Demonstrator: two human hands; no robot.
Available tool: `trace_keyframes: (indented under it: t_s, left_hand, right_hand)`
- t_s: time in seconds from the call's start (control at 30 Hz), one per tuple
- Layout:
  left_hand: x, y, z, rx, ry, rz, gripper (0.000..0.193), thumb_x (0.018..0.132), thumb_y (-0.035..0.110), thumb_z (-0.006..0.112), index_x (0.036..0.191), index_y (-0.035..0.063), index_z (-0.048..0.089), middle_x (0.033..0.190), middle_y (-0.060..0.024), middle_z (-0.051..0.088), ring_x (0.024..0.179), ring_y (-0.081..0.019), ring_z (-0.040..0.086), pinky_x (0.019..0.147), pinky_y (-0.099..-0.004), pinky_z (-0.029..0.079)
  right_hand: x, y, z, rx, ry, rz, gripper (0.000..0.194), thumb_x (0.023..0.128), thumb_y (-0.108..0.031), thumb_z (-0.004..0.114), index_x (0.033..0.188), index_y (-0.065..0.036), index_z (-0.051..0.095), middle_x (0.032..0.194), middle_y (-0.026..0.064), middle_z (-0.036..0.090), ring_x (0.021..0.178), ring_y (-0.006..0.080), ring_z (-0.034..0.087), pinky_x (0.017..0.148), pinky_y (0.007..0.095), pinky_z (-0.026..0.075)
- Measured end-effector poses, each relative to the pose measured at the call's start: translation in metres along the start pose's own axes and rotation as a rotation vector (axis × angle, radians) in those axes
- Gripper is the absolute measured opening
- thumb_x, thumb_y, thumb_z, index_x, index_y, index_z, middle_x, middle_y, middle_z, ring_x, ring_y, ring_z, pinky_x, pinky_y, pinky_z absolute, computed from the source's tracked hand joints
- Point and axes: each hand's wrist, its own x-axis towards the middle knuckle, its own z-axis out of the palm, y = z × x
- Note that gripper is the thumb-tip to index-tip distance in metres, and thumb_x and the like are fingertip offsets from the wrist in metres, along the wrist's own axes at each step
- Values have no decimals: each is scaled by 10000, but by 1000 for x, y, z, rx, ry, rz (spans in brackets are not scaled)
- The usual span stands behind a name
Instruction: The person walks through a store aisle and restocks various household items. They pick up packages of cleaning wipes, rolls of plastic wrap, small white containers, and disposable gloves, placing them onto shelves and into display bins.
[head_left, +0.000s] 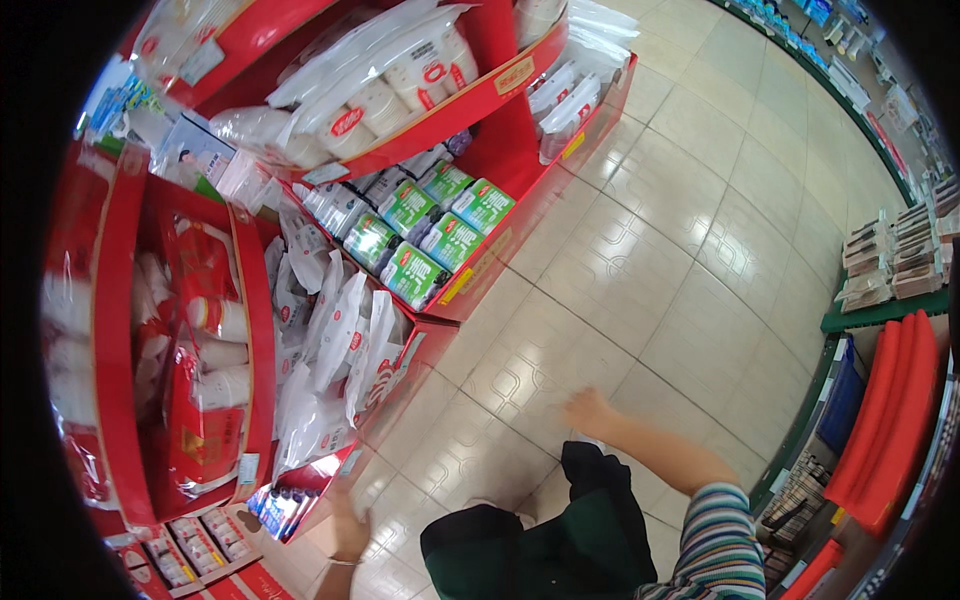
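My left hand (349, 529) hangs at the lower left, with a bracelet at its wrist. Its thumb stands away from the fingers and nothing shows in it. Nearest to it are blue packs (283, 512) on the low end of a red display shelf. Above them lie clear bags of white disposable goods (322, 420). Out over the floor, my right hand (589, 412) is blurred by motion, and its finger posture is unclear. No object shows in that hand. Below it are my dark-clad legs (600, 487).
Green-labelled tubs (415, 276) fill a red shelf bay ahead on the left. Packs of paper cups (397, 94) lie on the tier above. The tiled aisle (660, 300) runs between this display and the right-hand shelves, which hold red rolled goods (889, 420) and packaged brushes or utensils (892, 259).
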Motion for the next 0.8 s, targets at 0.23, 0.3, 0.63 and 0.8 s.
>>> trace_keyframes:
  t_s: [0.23,0.3,0.63,0.8]
  left_hand:
    - [-51,155,-7,-465,-310,-205,694,752,54,681,1362,-14,356,1405,-267,368,1334,-422,340,1130,-446,281]
    - [-49,184,-10,-501,-294,-267,681,764,45,659,1366,-20,348,1384,-269,388,1316,-427,354,1123,-446,288]
    - [14,280,51,-764,-12,-382,615,775,0,627,1339,-10,382,1353,-248,418,1274,-425,400,1083,-438,339]
    - [110,322,74,-908,51,-319,584,794,-4,619,1334,-3,396,1348,-233,435,1258,-416,429,1072,-421,359]
  right_hand:
    - [-230,-23,-36,379,-827,478,321,833,-301,634,1057,-74,665,1106,133,672,1068,324,627,889,474,486]
    - [-261,-28,-35,449,-939,510,381,834,-351,646,1103,-81,640,1138,137,659,1085,334,618,903,497,477]
    - [-90,66,-114,357,-490,162,317,840,-224,618,1112,-63,608,1035,180,652,996,375,620,834,510,488]
    - [54,118,-161,534,-27,-52,311,810,-122,629,1103,-22,604,982,206,648,946,366,618,817,451,503]
